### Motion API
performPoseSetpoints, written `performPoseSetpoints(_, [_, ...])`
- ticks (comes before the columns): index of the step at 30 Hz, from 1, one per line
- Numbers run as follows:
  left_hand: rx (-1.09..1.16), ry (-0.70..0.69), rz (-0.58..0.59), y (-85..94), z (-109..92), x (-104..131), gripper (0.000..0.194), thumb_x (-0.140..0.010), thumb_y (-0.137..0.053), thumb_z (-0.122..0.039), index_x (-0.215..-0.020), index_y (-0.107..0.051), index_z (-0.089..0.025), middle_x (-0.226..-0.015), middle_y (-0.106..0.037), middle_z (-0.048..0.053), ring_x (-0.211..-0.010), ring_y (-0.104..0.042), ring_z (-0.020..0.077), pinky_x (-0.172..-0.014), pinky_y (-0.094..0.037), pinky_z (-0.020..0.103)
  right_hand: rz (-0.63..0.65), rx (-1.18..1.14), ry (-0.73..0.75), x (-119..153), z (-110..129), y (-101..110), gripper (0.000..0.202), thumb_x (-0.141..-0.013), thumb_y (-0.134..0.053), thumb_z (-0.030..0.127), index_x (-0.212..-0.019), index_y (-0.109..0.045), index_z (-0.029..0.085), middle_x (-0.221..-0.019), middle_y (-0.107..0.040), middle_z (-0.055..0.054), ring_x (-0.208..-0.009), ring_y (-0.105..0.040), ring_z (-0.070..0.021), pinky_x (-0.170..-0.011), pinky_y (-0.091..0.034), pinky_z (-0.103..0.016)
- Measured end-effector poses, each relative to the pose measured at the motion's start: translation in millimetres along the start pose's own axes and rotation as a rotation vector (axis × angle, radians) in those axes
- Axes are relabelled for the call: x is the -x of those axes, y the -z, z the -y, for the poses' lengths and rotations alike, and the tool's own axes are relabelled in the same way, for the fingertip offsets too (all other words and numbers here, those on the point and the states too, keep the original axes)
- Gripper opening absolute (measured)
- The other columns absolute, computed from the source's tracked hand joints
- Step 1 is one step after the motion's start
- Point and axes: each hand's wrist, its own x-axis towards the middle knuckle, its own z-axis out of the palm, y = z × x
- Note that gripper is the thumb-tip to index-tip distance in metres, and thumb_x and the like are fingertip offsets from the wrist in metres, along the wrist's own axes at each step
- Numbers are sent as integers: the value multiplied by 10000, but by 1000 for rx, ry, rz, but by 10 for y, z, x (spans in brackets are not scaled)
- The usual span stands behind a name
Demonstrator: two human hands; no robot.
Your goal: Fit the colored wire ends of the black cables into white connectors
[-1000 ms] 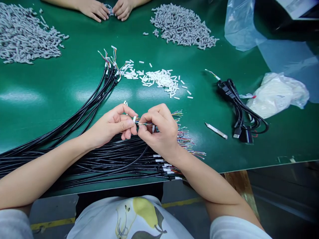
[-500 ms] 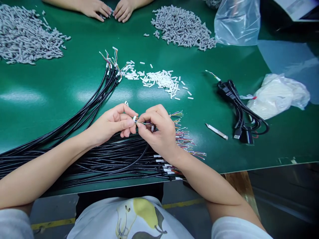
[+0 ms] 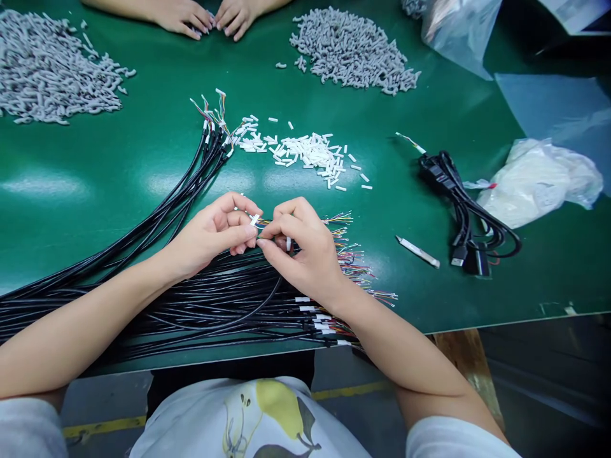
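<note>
My left hand (image 3: 224,229) pinches a small white connector (image 3: 254,220) between thumb and index finger. Thin coloured wires run from it toward my right hand (image 3: 303,251), whose thumb and fingertip are closed on a wire too fine to make out clearly. A white sleeve (image 3: 289,243) shows among the right hand's fingers. Beneath both hands lies a thick bundle of black cables (image 3: 210,299), with bare coloured wire ends (image 3: 365,273) fanned out on the right. Another group of black cables (image 3: 191,172) curves up to the left, its ends bearing white connectors (image 3: 220,93).
Loose white connectors (image 3: 310,151) lie scattered beyond my hands. Grey piles (image 3: 353,51) of small parts sit farther back, near a co-worker's hands (image 3: 231,18). On the right are a white pen-like tool (image 3: 417,251), a coiled black cable (image 3: 443,178) and a plastic bag (image 3: 539,181).
My fingertips have shifted slightly; the white connector in my left hand has tilted and moved a little up and left. The clear bag at the back right has been shifted.
</note>
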Motion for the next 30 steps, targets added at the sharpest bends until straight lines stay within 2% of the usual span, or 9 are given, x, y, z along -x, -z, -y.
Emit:
performPoseSetpoints(4, [30,10,3,-4,-1,-1,253,-814,-775,-218,-978,-585,-184,-665,-666,-43,-547,-567,61,-524,-448,162,-48,71,76,-2,13,-15,120,-868,-626,95,-867,-628,215,-908,-553,10,-592,-479,-57,-594,-459,-260])
performPoseSetpoints(13, [136,38,111,-3,13,14,268,-848,-777,-304,-997,-586,-189,-665,-681,-27,-524,-560,73,-502,-423,185,-152,101,36,15,50,-56,152,-823,-583,78,-766,-564,218,-857,-515,17,-565,-443,-56,-520,-429,-234])
performPoseSetpoints(24, [139,22,140,13,40,21,257,-870,-778,-301,-981,-583,-177,-676,-717,-15,-531,-585,71,-496,-420,179,-153,104,65,13,34,-71,162,-829,-592,63,-766,-566,210,-870,-548,20,-526,-407,-35,-507,-400,-232])
performPoseSetpoints(30, [93,58,160,4,1,31,237,-892,-766,-318,-977,-577,-202,-703,-738,-60,-569,-612,53,-527,-435,163,-135,97,38,11,38,-59,169,-839,-598,56,-777,-576,212,-874,-550,2,-520,-393,-34,-511,-402,-242])
